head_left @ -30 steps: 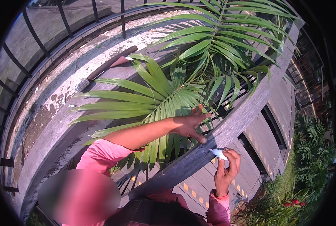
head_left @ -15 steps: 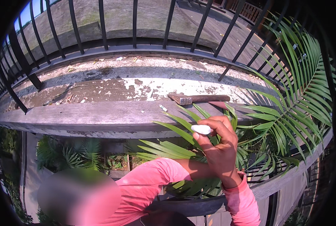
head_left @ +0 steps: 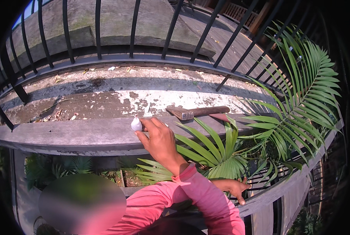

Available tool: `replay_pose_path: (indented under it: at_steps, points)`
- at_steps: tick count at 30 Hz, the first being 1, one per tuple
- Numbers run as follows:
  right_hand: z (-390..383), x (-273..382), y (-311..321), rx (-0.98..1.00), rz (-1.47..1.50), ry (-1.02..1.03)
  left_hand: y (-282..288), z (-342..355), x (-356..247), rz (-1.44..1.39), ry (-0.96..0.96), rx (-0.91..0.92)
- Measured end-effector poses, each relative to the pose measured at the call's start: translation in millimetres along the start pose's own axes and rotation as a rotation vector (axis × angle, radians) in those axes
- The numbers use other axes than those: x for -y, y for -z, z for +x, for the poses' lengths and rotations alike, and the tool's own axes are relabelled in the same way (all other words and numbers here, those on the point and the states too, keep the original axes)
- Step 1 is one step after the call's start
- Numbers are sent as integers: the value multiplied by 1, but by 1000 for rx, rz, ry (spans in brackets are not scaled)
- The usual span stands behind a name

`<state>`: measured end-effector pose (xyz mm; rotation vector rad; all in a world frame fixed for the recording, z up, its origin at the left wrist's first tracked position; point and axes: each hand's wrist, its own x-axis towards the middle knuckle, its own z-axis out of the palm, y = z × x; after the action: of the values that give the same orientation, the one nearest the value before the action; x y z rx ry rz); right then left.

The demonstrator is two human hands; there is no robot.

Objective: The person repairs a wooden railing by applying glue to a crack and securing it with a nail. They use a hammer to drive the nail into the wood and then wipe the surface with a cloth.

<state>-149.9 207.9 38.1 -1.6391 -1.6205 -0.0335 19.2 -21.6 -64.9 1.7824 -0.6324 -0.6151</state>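
1. Pink sleeves [head_left: 218, 209] cover both arms; the right forearm crosses above the left one.
2. The left hand [head_left: 234, 188] emerges beyond the right sleeve, its fingers loosely spread and its grasp slack. The thumb tip lies at the edge of the curved grey rail [head_left: 269, 199]; whether it presses on the wood cannot be told.
3. The right hand [head_left: 159, 137] pinches a small white bottle [head_left: 136, 124] between thumb and fingers, nozzle upward.
4. The bottle is over the grey wooden beam [head_left: 84, 133], near its far edge, left of the right hand.
5. A green palm frond [head_left: 206, 149] fans out right of the right hand; a longer frond [head_left: 308, 94] arches at far right.
6. A hammer-like tool [head_left: 210, 111] with a brown handle lies along the beam's far side, a pinkish wedge [head_left: 220, 116] just beside the handle.
7. Beyond it runs a ledge [head_left: 116, 100] of flaking white paint.
8. Black metal railing [head_left: 134, 31] borders the ledge, with a weathered slab [head_left: 151, 27] behind the bars.
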Motion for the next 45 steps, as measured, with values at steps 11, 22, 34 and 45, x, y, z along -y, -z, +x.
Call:
replay_pose_path:
  at_steps: [11, 22, 34, 45]
  points:
    - [-6, -5, 58, -1, 81, -164, -10, -11, 7, -30, -36, 21]
    - [1, -36, 40, 103, -373, -183, -1, -12, 8, 9, -16, 37]
    - [-243, 88, 215, -615, 575, -400, 16, -18, -6, -59, -36, 39]
    - [-341, 208, 246, -1516, 352, -31, 18, -31, -22, -109, 103, 29]
